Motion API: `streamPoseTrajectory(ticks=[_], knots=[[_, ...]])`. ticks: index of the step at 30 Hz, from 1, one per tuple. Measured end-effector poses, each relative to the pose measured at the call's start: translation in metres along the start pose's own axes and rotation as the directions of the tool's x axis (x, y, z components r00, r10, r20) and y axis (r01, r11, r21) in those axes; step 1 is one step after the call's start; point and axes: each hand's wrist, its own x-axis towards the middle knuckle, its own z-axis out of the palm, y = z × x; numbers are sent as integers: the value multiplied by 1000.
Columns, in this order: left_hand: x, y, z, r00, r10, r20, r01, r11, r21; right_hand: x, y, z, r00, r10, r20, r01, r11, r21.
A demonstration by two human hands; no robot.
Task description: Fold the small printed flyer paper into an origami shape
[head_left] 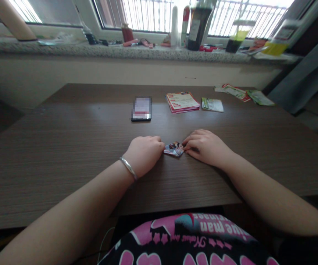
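Observation:
A small folded piece of printed, colourful paper (174, 149) lies on the dark wooden table (65, 147) near its front edge. My left hand (145, 154), with a silver bracelet on the wrist, is curled and pinches the paper's left end. From the other side my right hand (205, 146) pinches its right end with closed fingertips. Both hands rest on the tabletop, and the paper shows only between them.
A phone (141, 109) lies flat mid-table. Beside it are a stack of red and white leaflets (182, 102), a small green leaflet (212, 105), and more papers (243, 94) at the far right. Bottles (199, 24) and clutter line the stone windowsill (136, 52).

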Motion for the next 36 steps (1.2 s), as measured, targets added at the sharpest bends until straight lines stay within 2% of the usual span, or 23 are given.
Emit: streamPoseTrajectory(ticks=[8,13,20,24,28,32,36], knots=[[-4,-1,-17,981,-85,176,81,996,32,-2,1,-1,1000,7,20,-7,1000,-8],[-4,-6,-19,969,-119,218,108,992,63,-2,2,0,1000,7,13,-7,1000,-9],[0,-19,-6,992,-77,100,77,997,8,-3,2,0,1000,-2,17,2,1000,-15],[2,-28,1,997,-66,39,72,983,-166,-3,1,0,1000,5,30,-4,999,-31],[2,-31,5,1000,18,22,-10,946,-325,-2,0,1,999,18,37,-16,999,-41],[6,-25,8,999,29,-23,-35,942,-334,-2,-1,0,999,18,43,-17,999,-38],[12,-21,17,992,98,-76,-117,944,-307,-1,-3,1,999,29,42,-27,999,-42]])
